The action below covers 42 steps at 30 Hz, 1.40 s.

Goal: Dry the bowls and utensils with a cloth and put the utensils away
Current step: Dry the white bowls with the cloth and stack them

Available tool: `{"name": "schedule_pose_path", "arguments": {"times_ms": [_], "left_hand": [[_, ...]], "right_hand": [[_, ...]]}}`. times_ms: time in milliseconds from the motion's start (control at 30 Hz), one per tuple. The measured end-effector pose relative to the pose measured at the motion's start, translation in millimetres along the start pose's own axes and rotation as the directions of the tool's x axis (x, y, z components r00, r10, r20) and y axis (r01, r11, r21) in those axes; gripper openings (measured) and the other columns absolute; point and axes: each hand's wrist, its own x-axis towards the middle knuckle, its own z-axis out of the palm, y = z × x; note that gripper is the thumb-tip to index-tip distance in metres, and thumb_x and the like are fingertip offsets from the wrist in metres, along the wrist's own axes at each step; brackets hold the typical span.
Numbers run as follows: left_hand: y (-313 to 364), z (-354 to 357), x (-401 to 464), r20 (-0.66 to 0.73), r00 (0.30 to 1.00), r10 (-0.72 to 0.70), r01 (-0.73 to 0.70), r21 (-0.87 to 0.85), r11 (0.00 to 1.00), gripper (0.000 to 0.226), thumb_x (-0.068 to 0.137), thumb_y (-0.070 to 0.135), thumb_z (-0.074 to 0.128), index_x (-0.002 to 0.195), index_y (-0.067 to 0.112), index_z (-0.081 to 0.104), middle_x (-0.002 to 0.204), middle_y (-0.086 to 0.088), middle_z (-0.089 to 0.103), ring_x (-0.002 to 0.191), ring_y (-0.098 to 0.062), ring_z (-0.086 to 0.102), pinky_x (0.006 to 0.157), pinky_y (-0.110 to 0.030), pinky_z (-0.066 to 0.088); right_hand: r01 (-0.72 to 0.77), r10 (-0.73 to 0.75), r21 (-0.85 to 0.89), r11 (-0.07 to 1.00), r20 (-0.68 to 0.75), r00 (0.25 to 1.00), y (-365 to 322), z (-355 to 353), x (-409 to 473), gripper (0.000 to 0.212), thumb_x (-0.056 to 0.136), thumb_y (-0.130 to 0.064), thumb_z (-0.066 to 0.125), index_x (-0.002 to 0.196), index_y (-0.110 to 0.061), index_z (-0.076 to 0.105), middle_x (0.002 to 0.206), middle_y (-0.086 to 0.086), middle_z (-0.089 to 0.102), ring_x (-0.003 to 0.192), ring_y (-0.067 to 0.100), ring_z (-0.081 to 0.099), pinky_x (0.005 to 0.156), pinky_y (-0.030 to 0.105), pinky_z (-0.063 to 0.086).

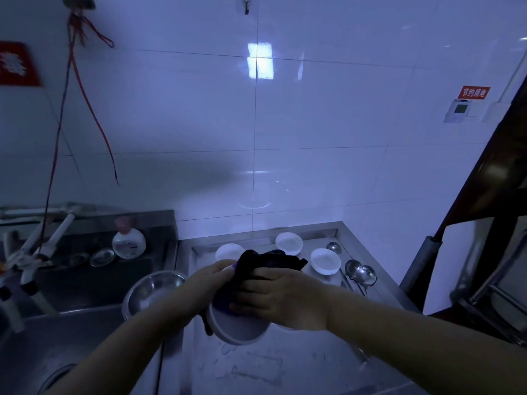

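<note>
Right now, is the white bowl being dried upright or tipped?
Tipped. The white bowl is held off the counter, its mouth facing the camera, while the right hand presses the dark cloth against it.

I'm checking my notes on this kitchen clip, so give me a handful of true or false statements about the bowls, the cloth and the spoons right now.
1. The right hand presses a dark cloth into the held bowl. True.
2. The left hand hangs idle, away from that bowl. False: it grips the bowl's rim.
3. Three white bowls sit on the steel counter behind the hands. True.
4. The metal spoons lie inside the sink. False: they lie on the counter, right of the white bowls.
5. A large metal bowl sits left of the held bowl. True.
</note>
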Motion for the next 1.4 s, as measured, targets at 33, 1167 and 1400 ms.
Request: {"name": "schedule_pose_path", "arguments": {"times_ms": [33,1167,1400], "left_hand": [[1,-1,1,0.018,1.0,0.012,-0.013,0.028,1.0,0.046,0.074,0.055,0.06,0.115,0.035,0.063,0.118,-0.007,0.067,0.109,-0.034,0.062,0.092,-0.072,0.037],[9,20,28,-0.546,0.805,0.231,-0.172,0.157,0.973,0.029,0.076,0.039,0.04,0.093,0.059,0.052,0.103,0.015,0.057,0.092,-0.016,0.055,0.059,-0.027,0.045],[4,48,36,-0.528,0.81,0.254,-0.076,0.336,0.939,0.035,0.1,0.031,0.036,0.135,0.035,0.037,0.112,0.005,0.046,0.097,-0.02,0.05,0.077,-0.039,0.052]], "right_hand": [[-0.023,0.023,-0.051,0.998,0.003,1.0,-2,2,0,0.041,0.099,-0.014,0.037,0.139,-0.019,0.046,0.138,-0.005,0.053,0.132,0.017,0.043,0.111,0.036,0.03],[-0.516,0.985,0.844,0.146,-0.173,-0.005,-64,13,-2,0.049,0.059,0.012,0.07,0.096,-0.021,0.071,0.096,-0.014,0.067,0.094,0.001,0.061,0.083,0.018,0.049],[-0.7,0.908,0.579,0.418,-0.275,0.315,-65,5,11,0.033,0.076,-0.02,0.059,0.104,-0.01,0.073,0.105,-0.003,0.072,0.105,0.009,0.056,0.089,0.027,0.051]]}}
